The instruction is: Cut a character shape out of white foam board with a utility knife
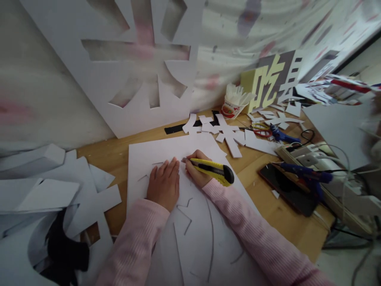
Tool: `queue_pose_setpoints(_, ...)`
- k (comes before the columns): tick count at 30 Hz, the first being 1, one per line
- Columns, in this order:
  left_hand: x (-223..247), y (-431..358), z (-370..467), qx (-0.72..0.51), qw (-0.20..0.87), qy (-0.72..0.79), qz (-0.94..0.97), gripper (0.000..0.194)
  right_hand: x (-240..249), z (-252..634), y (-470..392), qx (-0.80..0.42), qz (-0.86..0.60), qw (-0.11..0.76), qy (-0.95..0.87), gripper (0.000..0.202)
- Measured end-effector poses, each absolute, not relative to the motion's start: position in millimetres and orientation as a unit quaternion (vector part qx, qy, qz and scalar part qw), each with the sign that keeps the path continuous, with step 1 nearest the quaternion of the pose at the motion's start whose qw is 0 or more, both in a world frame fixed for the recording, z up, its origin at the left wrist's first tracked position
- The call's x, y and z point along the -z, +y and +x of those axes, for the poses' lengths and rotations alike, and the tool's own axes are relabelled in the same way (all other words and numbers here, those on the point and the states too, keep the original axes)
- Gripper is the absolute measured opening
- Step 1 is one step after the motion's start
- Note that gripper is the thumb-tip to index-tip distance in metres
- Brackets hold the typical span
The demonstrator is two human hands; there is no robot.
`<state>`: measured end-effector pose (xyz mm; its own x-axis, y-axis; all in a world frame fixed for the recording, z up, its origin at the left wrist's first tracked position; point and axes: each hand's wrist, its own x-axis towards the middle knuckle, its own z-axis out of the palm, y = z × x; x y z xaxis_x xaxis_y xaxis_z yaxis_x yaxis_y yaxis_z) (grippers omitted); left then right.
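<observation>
A large white board (pixel 196 234) lies on the wooden table under both forearms, marked with dark straight and curved lines. My left hand (pixel 164 184) rests flat on it, fingers stretched forward and holding nothing. Just to the right, my right hand (pixel 196 169) is closed around a yellow and black utility knife (pixel 212 169). The knife's handle points back to the right, and its tip is at the board close to my left fingertips. Whether the blade is in the board I cannot tell.
White cut-out pieces (pixel 228 133) lie behind the board, beside a paper cup (pixel 233 105). A stencil sheet (pixel 104 79) leans on the wall. To the right are a phone (pixel 287 188), a blue glue gun (pixel 306 171) and a power strip (pixel 324 159). White scraps (pixel 80 198) pile up at left.
</observation>
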<state>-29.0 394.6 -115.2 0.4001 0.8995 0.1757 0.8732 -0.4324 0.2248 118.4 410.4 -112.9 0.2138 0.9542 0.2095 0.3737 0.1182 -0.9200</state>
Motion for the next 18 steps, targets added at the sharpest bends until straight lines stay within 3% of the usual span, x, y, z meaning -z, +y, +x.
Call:
queue_pose_setpoints(11, 116, 394, -29, -0.143, 0.052, 0.532, 0.833, 0.045, 116, 122, 407, -0.264, -0.576, 0.475, -0.611, 0.008)
queue_pose_setpoints(18, 118, 408, -41, -0.145, 0.107, 0.485, 0.856, 0.047, 116, 118, 414, -0.2, -0.572, 0.454, -0.653, 0.007)
